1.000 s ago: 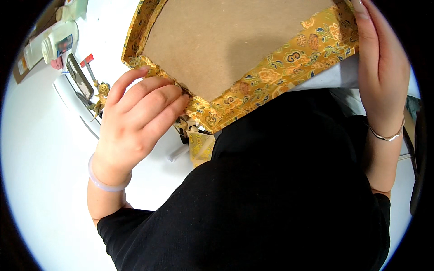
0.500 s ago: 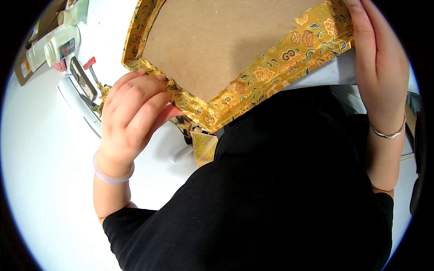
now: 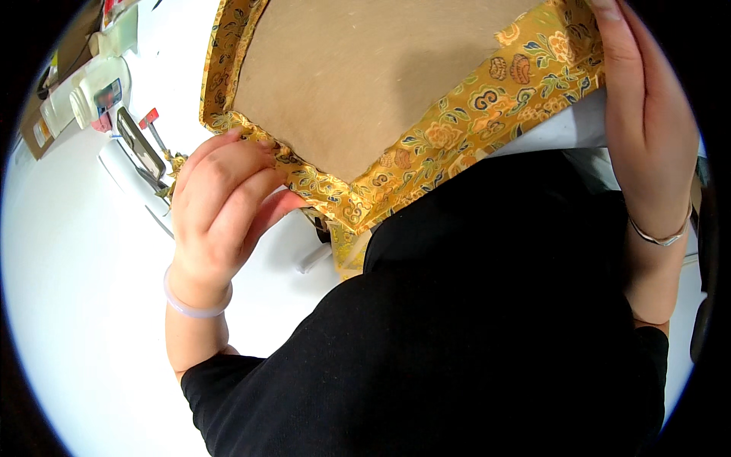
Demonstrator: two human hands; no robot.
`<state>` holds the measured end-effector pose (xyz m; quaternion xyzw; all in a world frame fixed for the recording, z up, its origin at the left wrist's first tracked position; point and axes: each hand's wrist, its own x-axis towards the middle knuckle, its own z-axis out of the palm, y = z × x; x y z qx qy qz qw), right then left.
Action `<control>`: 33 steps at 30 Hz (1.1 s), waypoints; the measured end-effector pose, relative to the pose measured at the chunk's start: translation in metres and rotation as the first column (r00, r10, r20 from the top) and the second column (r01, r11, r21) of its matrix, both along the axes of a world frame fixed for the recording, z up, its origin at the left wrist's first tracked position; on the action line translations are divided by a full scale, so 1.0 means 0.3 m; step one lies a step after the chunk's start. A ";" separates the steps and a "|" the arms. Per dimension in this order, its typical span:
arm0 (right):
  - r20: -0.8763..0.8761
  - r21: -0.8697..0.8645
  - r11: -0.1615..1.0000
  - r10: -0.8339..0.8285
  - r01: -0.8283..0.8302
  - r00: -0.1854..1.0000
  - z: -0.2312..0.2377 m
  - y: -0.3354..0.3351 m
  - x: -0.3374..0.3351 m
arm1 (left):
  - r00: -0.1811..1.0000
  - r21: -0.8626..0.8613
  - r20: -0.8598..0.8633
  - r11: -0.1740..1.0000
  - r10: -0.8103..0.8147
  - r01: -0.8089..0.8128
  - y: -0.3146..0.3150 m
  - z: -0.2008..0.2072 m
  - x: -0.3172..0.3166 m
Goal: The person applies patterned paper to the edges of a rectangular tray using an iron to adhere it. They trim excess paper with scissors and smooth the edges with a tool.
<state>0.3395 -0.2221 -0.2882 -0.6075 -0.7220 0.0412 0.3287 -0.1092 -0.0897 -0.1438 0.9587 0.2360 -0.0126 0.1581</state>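
A tan board (image 3: 343,68) with an angled outline is tilted up before me. Gold floral brocade fabric (image 3: 445,129) is folded over its edges as a border, and the border meets in a point at the near corner. My left hand (image 3: 225,194) is closed on the short edge left of that corner, thumb beneath and fingers curled over the fabric. At the far right end of the long edge, my right hand (image 3: 647,114) grips the brocade border, its thumb on the near face. The fingers behind the board are hidden, and the board's top runs out of view.
Left of the board on the white table (image 3: 91,266) are a white bottle (image 3: 85,107), a dark phone-like slab (image 3: 139,143) and a red-headed tool (image 3: 149,119). Under the near corner lie a gold patterned piece (image 3: 349,255) and a pale cylinder (image 3: 312,259).
The board's near corner and both hands sit slightly lower in view, with the right hand a little further right. Both grips stay the same.
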 end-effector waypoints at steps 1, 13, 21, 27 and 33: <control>-0.001 -0.005 1.000 -0.006 0.006 1.000 0.001 -0.005 -0.005 | 1.000 0.007 0.000 1.000 -0.017 0.017 0.001 -0.001 -0.001; -0.018 -0.020 1.000 -0.004 0.004 1.000 -0.010 -0.056 0.040 | 0.983 0.110 -0.165 0.989 -0.076 0.095 0.003 0.024 0.022; -0.022 -0.016 1.000 -0.006 0.006 1.000 -0.022 -0.072 0.072 | 0.985 0.076 -0.150 0.992 -0.088 0.100 0.009 0.028 0.031; -0.029 -0.015 1.000 -0.015 0.015 0.999 -0.046 -0.042 0.054 | 0.994 0.041 -0.108 0.999 0.008 -0.004 0.004 0.012 0.020; -0.028 -0.021 1.000 -0.017 0.016 0.999 -0.045 -0.082 0.089 | 0.995 0.060 -0.094 0.998 -0.019 0.025 -0.004 0.009 0.013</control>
